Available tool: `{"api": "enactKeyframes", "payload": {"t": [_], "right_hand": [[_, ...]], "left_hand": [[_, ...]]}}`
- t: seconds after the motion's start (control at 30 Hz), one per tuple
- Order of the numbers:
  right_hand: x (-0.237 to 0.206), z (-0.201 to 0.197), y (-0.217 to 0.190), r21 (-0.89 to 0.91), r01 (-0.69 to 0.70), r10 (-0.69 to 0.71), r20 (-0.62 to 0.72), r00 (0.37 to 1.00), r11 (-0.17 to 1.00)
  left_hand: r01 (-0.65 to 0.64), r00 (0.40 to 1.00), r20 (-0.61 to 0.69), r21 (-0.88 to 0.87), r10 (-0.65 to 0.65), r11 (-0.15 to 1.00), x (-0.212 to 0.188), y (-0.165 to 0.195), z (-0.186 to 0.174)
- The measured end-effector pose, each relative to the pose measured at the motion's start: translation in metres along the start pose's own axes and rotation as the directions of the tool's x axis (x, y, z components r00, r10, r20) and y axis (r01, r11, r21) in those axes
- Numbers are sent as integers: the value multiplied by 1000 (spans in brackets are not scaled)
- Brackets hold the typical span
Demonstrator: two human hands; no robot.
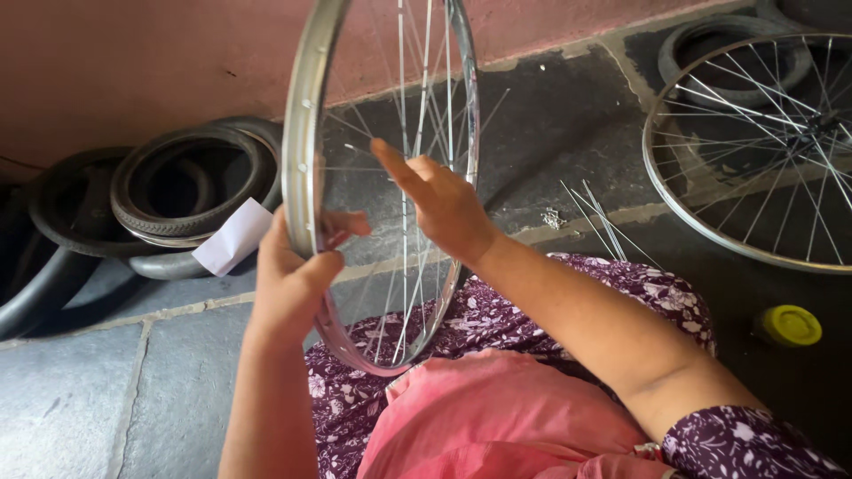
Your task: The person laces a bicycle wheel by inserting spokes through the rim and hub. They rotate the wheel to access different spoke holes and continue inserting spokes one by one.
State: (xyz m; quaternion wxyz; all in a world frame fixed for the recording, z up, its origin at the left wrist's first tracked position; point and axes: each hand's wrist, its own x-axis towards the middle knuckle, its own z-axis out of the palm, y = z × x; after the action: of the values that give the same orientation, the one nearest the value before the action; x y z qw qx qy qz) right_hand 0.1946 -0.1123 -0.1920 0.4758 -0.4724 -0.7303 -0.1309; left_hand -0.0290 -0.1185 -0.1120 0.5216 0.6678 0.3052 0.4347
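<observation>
Grey stone floor (89, 408) below a pink wall, bicycle wheel rim (300, 133) upright over the lap, left hand (293, 275) closed around its near edge, right hand (444, 204) partly open among spokes (404, 266), forefinger extended, black tyres (169, 191) stacked left, second wheel (754, 151) flat at right, yellow cap (788, 325) nearby.

1 head-worn view, looking steeply down, close over lap and stone floor (106, 390)

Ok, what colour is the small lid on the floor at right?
Yellow lid, seen in the head view on the dark floor.
</observation>
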Motion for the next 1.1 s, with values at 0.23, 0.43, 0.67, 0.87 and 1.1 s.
{"api": "enactKeyframes", "payload": {"t": [0.23,0.43,0.67,0.87,1.1], "right_hand": [[3,-13,-21,-128,-37,42,37,998,991],[4,-16,3,-254,-36,16,-80,997,967],[8,-16,31,-431,-126,73,-137,988,894],[-1,1,25,826,-505,485,344,804,252],[-3,6,39,919,-394,522,351,777,-31]], "left_hand": [[-32,995,92,-130,44,991,-7,-6,13],[-71,990,124,-30,74,997,-13,-16,29],[-32,987,157,-36,38,999,-22,-27,23],[-98,993,66,-31,100,995,-44,-56,20],[-296,955,-9,-46,296,954,-83,-114,22]]}}
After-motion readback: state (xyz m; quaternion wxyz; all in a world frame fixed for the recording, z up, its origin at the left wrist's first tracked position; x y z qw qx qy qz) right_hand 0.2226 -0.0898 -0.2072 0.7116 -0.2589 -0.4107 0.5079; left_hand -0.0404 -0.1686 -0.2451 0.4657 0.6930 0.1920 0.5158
